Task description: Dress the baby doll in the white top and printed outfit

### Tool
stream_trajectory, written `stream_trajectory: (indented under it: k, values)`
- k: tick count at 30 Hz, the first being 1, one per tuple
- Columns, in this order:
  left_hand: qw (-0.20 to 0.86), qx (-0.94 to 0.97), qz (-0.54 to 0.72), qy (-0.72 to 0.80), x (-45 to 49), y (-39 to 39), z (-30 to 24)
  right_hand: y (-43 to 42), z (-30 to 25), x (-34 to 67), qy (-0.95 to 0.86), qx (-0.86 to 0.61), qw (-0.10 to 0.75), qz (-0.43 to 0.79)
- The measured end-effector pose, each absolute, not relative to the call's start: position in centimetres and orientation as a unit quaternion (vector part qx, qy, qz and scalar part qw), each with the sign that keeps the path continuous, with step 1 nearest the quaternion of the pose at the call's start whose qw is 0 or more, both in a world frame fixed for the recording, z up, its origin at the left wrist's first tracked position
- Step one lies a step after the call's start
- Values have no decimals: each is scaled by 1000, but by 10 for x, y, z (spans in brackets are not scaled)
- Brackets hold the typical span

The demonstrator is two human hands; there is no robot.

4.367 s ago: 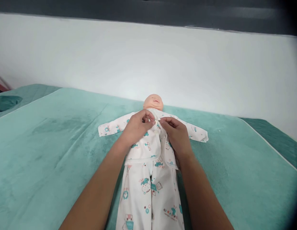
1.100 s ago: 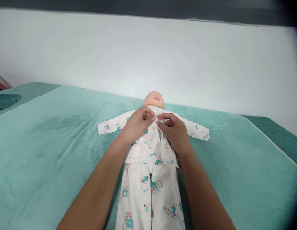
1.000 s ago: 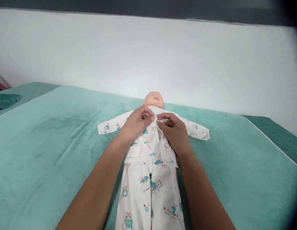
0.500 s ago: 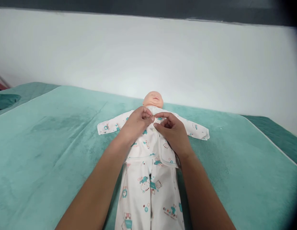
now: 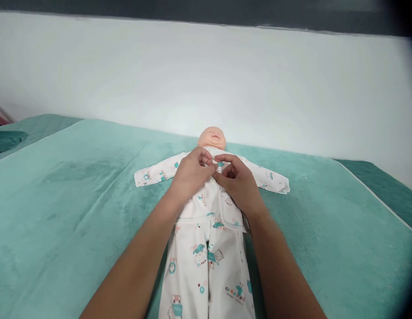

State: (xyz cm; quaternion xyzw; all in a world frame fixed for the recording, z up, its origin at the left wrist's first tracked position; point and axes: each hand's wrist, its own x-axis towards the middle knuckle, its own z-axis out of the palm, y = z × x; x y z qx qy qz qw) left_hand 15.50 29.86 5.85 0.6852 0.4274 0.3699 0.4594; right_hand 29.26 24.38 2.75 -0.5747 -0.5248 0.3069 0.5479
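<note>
A baby doll (image 5: 212, 136) lies on its back on a teal mat (image 5: 76, 190), head towards the wall, arms spread. It wears a white printed shirt (image 5: 212, 201) and matching trousers (image 5: 207, 274). My left hand (image 5: 191, 173) pinches the left edge of the shirt front at the upper chest. My right hand (image 5: 239, 182) pinches the facing edge right beside it, fingertips almost touching. Both hands cover the top of the shirt's front opening, so the fastener there is hidden.
A white wall (image 5: 206, 84) runs just behind the doll's head. A darker green mat (image 5: 388, 195) lies along the right side, and another green surface with a folded cloth (image 5: 6, 141) sits at far left.
My hands stayed at the doll's upper chest; the right fingers slid slightly down and left along the shirt edge, closing against the left fingertips. The doll has not moved.
</note>
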Motion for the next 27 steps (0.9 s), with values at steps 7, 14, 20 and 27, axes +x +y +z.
stream_trajectory:
  k: [7, 14, 20, 27]
  values:
    - [555, 624, 364, 412, 146, 298, 64, 243, 26, 294, -514, -557, 563, 331]
    - [593, 570, 390, 414, 149, 299, 61, 243, 29, 291, -513, -584, 553, 301]
    - [583, 564, 395, 430, 151, 294, 61, 243, 32, 289, -508, -614, 531, 287]
    - [582, 558, 393, 443, 151, 293, 63, 244, 31, 287, -529, -626, 529, 221]
